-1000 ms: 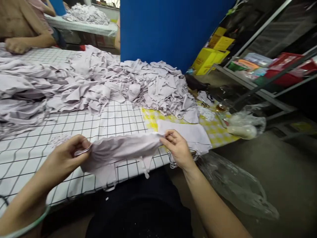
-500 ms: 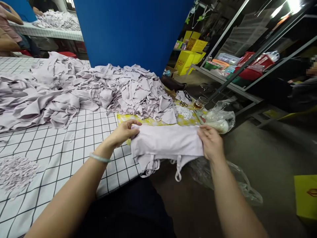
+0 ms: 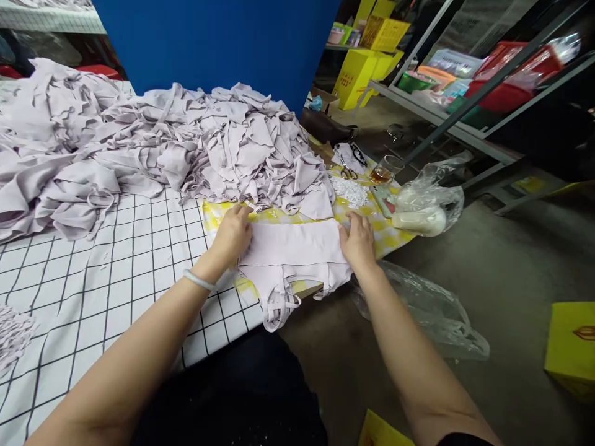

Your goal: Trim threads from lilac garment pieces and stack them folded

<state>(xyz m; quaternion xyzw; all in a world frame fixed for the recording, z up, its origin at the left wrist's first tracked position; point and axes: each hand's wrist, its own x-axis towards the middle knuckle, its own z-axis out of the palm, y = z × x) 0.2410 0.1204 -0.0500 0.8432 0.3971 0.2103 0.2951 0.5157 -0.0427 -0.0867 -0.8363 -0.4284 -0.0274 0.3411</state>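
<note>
A pale lilac strappy garment (image 3: pixel 297 243) lies spread at the table's near edge, partly on a yellow checked cloth (image 3: pixel 385 238). Its thin straps hang toward me over the edge. My left hand (image 3: pixel 233 234), with a pale bangle (image 3: pixel 199 280) on the wrist, grips the garment's left end. At the right end, my right hand (image 3: pixel 357 240) has its fingers curled on the fabric. Just beyond both hands rises a large heap of lilac pieces (image 3: pixel 260 148).
Scissors (image 3: pixel 348 173), white scraps (image 3: pixel 351 192), a glass with brown liquid (image 3: pixel 383 170) and a plastic bag (image 3: pixel 430 204) lie at the back right. A blue panel (image 3: pixel 214 49) stands behind the heap. Yellow crates (image 3: pixel 362 77) and a metal rack (image 3: pixel 427 111) are farther off.
The garment was held up, partly beyond the table's edge, and now lies flat on it. My right hand has moved left and my hands are closer together. The view has shifted.
</note>
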